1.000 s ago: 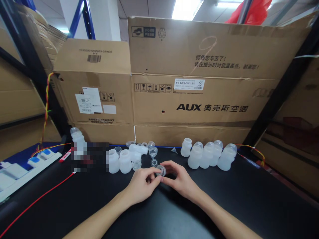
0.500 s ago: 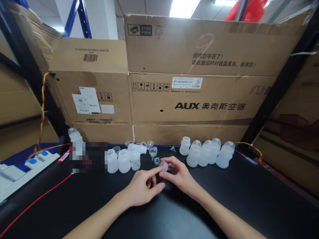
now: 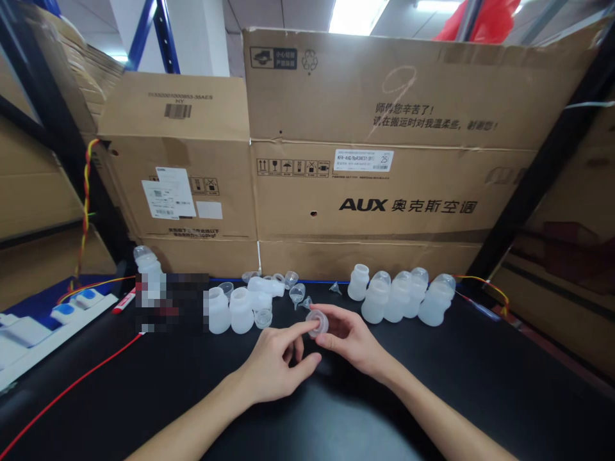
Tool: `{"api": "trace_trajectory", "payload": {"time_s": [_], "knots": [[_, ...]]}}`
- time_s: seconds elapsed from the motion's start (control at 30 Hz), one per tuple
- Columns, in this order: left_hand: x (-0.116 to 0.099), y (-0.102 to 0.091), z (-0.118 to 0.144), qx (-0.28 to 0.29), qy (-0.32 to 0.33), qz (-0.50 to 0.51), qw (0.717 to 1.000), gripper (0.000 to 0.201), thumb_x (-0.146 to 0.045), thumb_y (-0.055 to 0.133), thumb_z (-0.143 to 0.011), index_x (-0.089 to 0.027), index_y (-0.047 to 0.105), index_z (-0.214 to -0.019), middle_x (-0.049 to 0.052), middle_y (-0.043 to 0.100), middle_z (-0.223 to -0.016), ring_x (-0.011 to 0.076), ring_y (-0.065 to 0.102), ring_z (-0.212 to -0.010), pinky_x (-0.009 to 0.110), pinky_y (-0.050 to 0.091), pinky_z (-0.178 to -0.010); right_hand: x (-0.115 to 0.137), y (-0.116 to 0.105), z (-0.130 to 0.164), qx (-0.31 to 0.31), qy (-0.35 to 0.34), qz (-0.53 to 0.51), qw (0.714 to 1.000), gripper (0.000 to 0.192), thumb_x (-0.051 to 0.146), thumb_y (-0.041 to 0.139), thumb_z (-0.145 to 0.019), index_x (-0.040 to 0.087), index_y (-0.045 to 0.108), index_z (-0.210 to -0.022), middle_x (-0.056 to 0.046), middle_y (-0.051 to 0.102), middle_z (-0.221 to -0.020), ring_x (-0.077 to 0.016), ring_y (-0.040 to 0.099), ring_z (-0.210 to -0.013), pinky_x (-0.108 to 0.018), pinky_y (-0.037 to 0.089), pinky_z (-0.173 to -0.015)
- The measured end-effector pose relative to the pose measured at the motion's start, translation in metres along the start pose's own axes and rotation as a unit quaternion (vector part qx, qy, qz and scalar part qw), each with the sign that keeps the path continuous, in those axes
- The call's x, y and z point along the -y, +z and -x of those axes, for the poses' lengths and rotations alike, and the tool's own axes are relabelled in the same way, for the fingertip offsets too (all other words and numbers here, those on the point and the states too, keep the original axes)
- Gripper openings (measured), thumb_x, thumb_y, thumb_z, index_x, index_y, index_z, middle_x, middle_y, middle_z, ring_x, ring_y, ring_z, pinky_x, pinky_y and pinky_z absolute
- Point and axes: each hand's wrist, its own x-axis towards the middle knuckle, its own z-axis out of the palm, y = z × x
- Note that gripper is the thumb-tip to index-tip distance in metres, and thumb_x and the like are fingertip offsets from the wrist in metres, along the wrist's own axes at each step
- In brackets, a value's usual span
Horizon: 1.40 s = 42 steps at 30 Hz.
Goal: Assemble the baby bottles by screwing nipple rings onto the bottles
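Observation:
Over the black table [image 3: 480, 384], my right hand [image 3: 353, 339] pinches a small round translucent plastic cap [image 3: 318, 322] between thumb and fingers. My left hand [image 3: 278, 365] is beside it, its index fingertip touching the cap's left edge and its other fingers curled. Just beyond the hands lie small clear funnels [image 3: 296, 294]. Left of them stands a cluster of translucent white bottles [image 3: 230, 310]. To the right is a row of bottles with clear caps [image 3: 403, 296].
Large cardboard boxes [image 3: 365, 147] wall the table's back edge. A red wire [image 3: 67, 390] runs across the left of the table. At the far left lie white and blue parts [image 3: 62, 312] and a red marker [image 3: 125, 301]. A black shelf post [image 3: 538, 173] slants at the right.
The funnel that stood upright behind the hands now lies tipped over. My hands have turned the cap so its open face shows; my left thumb has let go and only the index finger touches it.

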Motion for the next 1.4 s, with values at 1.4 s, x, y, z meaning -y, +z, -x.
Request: {"api": "trace_trajectory", "payload": {"time_s": [1.4], "knots": [[-0.009,0.004,0.004,0.028,0.007,0.043,0.999,0.05,-0.028,0.065,-0.092,-0.026,0.062,-0.142,0.004,0.074,-0.099,0.0094,0.053,-0.058,0.023,0.051,-0.063,0.032,0.012,0.009,-0.02,-0.047,0.261,0.964,0.055,0.045,0.09,-0.077,0.022,0.069,-0.123,-0.003,0.067,-0.103,-0.0165,0.062,-0.093,-0.028,0.052,-0.086]]}}
